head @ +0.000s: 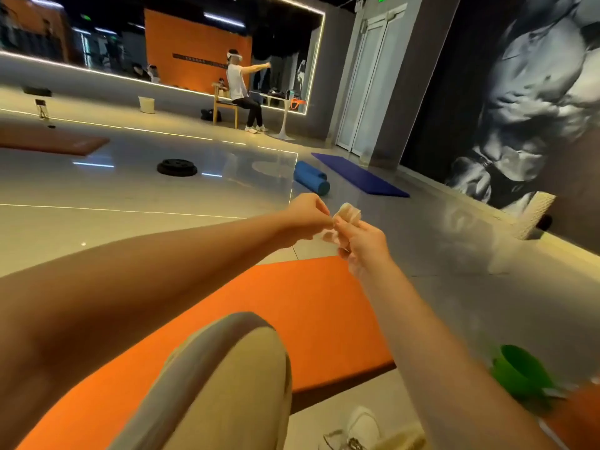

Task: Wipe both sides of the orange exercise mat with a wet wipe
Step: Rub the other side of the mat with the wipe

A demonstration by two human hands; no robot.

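Orange exercise mat (308, 303): flat on the glossy floor (130, 190), bright orange top, thin dark edge showing along its right side, surface plain as far as we can tell. Our bent knee (227, 368) in beige trousers covers its near middle. Wet wipe (349, 212): small, pale, bunched or folded, slightly blurred, held in the air between both hands. Left hand (308, 216): fingers curled, fingertips pinching the wipe's left edge. Right hand (363, 245): thumb and fingers closed on the wipe from below, a bit of it also showing under the fingers. Both arms are stretched forward. The wipe sits above the mat's far end, not touching it; in this view the mat lies below and nearer than the hands, running from there back toward us and to the left. Containers: a green cup-like container (519, 371) on the floor just right of the mat and right forearm, mouth tilted toward us, contents not readable through the blur; a white bucket (146, 104) by the far mirrored wall, contents not visible. Elsewhere on the floor are a white shoe (363, 425) at the bottom edge, a blue mat (360, 175) with a blue roller (311, 181) beside it, a black weight plate (177, 167), and a second orange mat (48, 141) far left.
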